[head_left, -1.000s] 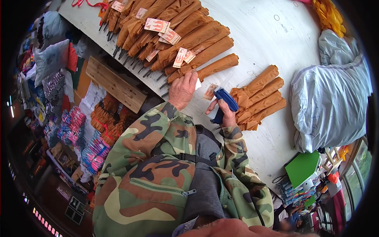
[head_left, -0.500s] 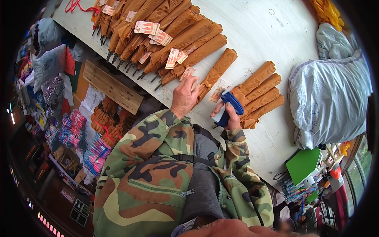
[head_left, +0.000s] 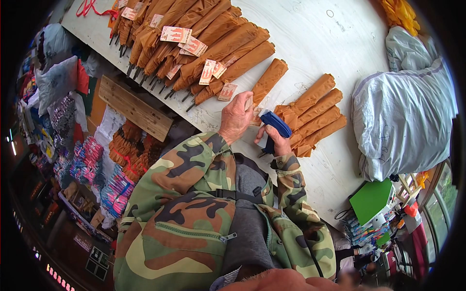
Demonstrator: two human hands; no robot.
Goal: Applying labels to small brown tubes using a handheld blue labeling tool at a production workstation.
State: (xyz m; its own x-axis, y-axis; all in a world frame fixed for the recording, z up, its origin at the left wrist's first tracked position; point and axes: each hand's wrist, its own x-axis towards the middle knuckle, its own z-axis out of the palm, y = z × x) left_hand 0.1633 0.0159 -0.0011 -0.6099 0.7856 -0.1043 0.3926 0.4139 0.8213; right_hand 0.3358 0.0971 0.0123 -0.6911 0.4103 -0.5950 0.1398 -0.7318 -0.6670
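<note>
My left hand (head_left: 235, 117) is closed at the near end of a single folded brown umbrella (head_left: 270, 77), its fingertips bent against the cloth. Just beside these fingers a small printed paper tag (head_left: 256, 116) shows, partly covered. My right hand (head_left: 277, 140) grips a blue and white tagging gun (head_left: 276, 123), whose top end is close to the tag and the left fingers. Right of the gun, several folded brown umbrellas (head_left: 318, 114) lie fanned out. To the left a thick row of brown umbrellas (head_left: 208, 46) carries similar tags, with dark shaft ends over the table edge.
A white table (head_left: 315, 43) lies under the umbrellas. A large white woven sack (head_left: 400, 121) stands on its right side, near a green box (head_left: 371, 201). Left of the table are a wooden bench (head_left: 136, 106) and piled colourful bundles (head_left: 90, 160). A red ribbon (head_left: 94, 9) lies far left.
My right hand has brought the tagging gun a little left and up, closer to my left hand. My left hand has shifted slightly right along the single umbrella. The view has shifted slightly.
</note>
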